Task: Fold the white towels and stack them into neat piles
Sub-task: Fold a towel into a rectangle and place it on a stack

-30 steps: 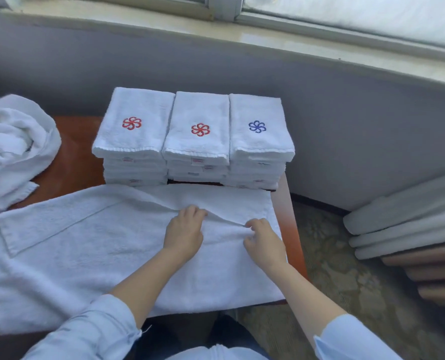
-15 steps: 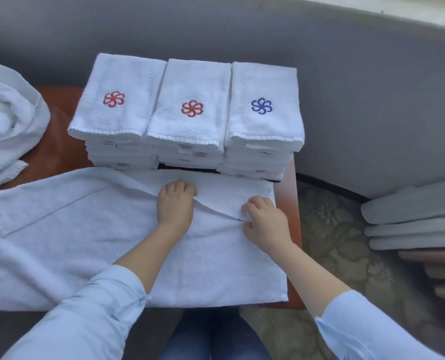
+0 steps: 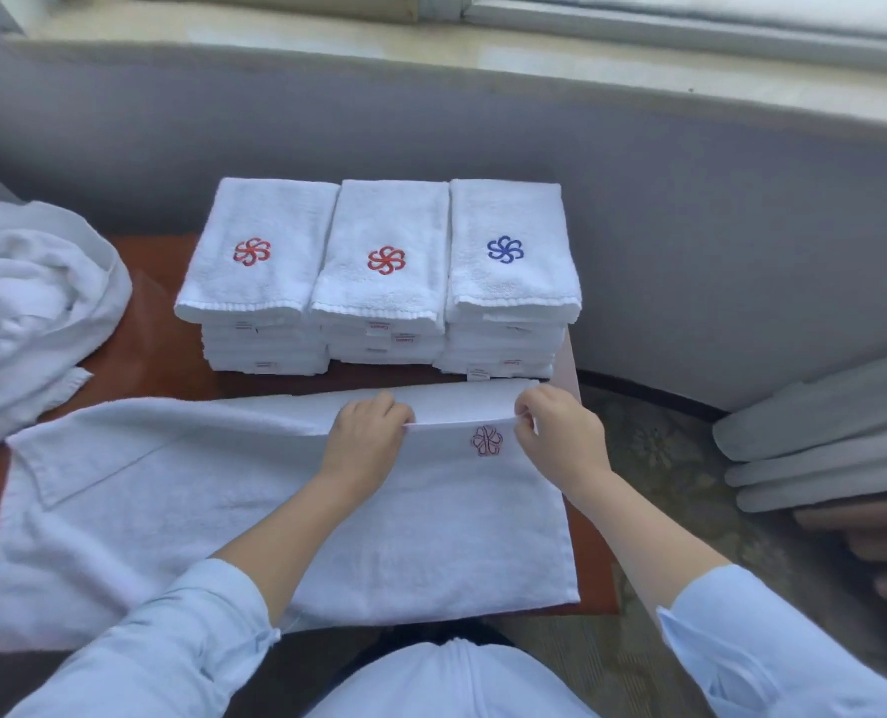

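One towel [image 3: 431, 536] mid-fold, pinched by the left grip [image 3: 366, 443] and right grip [image 3: 560, 432].
Its turned-over far edge is held between curled fingers, just in front of the three stacked piles [image 3: 384, 282] on the table [image 3: 161, 344]; these are judged done. Left of the piles, a heap of unfolded towels [image 3: 32, 303] is judged left to fold. No container is seen.

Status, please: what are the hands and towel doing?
Left hand and right hand pinch the towel at its fold. Three folded piles behind it. Nothing blocking.
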{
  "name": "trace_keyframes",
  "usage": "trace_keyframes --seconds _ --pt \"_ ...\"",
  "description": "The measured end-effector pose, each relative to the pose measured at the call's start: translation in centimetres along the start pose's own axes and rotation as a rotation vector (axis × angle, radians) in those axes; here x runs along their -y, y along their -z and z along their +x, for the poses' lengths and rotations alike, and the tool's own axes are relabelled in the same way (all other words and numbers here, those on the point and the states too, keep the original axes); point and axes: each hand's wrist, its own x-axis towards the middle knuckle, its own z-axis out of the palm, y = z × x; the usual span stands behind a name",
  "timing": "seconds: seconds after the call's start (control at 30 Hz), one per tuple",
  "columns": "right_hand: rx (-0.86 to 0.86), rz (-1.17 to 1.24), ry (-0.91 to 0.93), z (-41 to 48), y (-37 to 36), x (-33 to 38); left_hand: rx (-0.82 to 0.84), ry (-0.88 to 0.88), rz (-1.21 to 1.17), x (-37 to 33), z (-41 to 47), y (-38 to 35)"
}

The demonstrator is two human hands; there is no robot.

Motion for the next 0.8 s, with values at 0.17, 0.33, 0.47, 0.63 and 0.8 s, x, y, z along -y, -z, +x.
trace_keyframes --seconds 0.17,0.33,0.47,0.63,0.8 --pt "0.010 0.051 0.034 -2.1 0.4 -0.3 0.032 -0.086 -0.012 -0.9 -2.8 -0.5" --pt "0.044 0.034 -0.012 -4.3 -0.7 -0.6 0.092 -0.075 -0.031 -1.1 -4.5 -1.9" --pt "0.233 -0.103 -0.075 -5.9 -2.2 -1.2 0.315 -0.049 0.031 -1.4 -5.0 -3.8" --pt "0.213 -0.070 0.008 -7.6 -3.4 -0.2 0.291 -0.007 0.081 -1.9 -5.6 -4.3" --pt "0.570 -0.014 0.044 -7.6 -4.7 1.3 0.431 0.138 0.167 -1.8 -6.4 -4.9"
